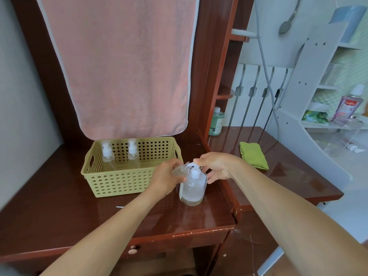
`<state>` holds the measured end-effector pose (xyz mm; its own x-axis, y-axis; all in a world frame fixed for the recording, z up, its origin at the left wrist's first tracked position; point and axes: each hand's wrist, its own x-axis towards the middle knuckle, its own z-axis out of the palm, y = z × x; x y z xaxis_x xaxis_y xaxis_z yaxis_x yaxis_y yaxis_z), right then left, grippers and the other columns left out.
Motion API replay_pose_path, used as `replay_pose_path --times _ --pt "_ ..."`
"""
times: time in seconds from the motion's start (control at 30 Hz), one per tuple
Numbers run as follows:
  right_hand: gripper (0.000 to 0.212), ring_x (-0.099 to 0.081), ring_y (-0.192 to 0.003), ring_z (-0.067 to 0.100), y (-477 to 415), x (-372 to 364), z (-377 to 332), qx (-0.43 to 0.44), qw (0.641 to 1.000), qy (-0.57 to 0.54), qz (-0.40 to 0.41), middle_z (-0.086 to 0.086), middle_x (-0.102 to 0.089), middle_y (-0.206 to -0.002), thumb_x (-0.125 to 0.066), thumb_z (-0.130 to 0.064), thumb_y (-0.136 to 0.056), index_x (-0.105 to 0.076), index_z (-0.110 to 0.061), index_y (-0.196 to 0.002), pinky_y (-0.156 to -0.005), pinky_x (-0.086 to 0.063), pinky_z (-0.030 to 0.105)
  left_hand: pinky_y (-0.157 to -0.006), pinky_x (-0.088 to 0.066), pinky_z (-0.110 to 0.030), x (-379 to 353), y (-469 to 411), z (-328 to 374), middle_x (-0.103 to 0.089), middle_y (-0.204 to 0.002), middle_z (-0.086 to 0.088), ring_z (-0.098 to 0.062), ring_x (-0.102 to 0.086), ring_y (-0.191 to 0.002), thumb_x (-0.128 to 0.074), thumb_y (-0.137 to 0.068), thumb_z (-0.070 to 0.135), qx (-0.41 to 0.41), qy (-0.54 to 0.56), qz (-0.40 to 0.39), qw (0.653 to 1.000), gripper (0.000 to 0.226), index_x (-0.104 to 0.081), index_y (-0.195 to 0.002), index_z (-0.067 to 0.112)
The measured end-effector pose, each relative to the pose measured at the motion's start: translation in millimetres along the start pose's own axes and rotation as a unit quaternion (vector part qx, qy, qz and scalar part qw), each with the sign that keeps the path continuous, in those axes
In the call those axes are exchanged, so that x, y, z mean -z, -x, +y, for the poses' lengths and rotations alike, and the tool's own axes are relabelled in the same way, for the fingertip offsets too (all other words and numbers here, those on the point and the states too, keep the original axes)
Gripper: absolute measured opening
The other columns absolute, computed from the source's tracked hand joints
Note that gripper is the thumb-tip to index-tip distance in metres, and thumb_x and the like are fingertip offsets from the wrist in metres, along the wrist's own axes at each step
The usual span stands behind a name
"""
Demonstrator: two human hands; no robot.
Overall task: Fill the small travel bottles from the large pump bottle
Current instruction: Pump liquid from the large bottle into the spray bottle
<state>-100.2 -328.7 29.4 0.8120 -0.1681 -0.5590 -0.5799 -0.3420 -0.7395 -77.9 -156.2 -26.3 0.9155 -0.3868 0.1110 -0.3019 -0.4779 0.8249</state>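
**A:** What fills the frame?

**B:** A pink towel [123, 62] hangs across the upper middle; below it a brown desk [59, 216]; at its left centre a yellow basket [119, 180], two small bottles [107, 154] [133, 152] upright against its back wall.

**A:** And the task?

**B:** The pump bottle [192, 188] stands at centre, just right of the basket; the left hand [166, 180] grips a tilted travel bottle [180, 170], mouth at the spout; the right hand [216, 166] curls its fingers over the pump head.
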Motion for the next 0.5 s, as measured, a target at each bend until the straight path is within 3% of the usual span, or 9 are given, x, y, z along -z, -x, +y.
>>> replay_pose_path --times 0.17,0.4,0.5 --pt "0.031 -0.046 -0.127 0.04 -0.3 -6.0 3.3 0.008 1.0 0.016 0.022 0.019 -0.04 -0.143 -0.047 -0.027 -0.1 -0.049 -0.009 -0.125 -0.11 -0.035 0.051 -0.075 -0.041 -0.021 -1.8 0.2 -4.4 -0.067 -0.107 0.005 -0.015 -0.061 -0.1 -0.08 -0.073 0.015 0.003 -0.001 -0.003 1.0 0.041 -0.064 -0.111 0.02" --pt "0.053 -0.052 -0.12 0.041 2.1 2.1 -0.9 -0.003 1.0 0.012 0.005 0.023 -0.045 -0.138 -0.054 -0.033 -0.095 -0.041 -0.009 -0.14 -0.107 -0.04 0.048 -0.08 -0.047 -0.028 -1.1 0.4 1.4 -0.066 -0.102 0.006 -0.014 -0.06 -0.097 -0.08 -0.073 0.014 -0.002 0.002 0.002 1.0 0.033 -0.064 -0.101 0.021" --pt "0.051 -0.05 -0.123 0.041 0.5 0.6 -3.4 -0.002 1.0 0.024 0.01 0.023 -0.042 -0.14 -0.052 -0.032 -0.097 -0.04 -0.009 -0.141 -0.108 -0.039 0.048 -0.077 -0.043 -0.024 -0.7 -0.3 0.7 -0.066 -0.103 0.005 -0.014 -0.059 -0.098 -0.08 -0.073 0.014 -0.003 0.005 0.002 1.0 0.035 -0.064 -0.104 0.021"
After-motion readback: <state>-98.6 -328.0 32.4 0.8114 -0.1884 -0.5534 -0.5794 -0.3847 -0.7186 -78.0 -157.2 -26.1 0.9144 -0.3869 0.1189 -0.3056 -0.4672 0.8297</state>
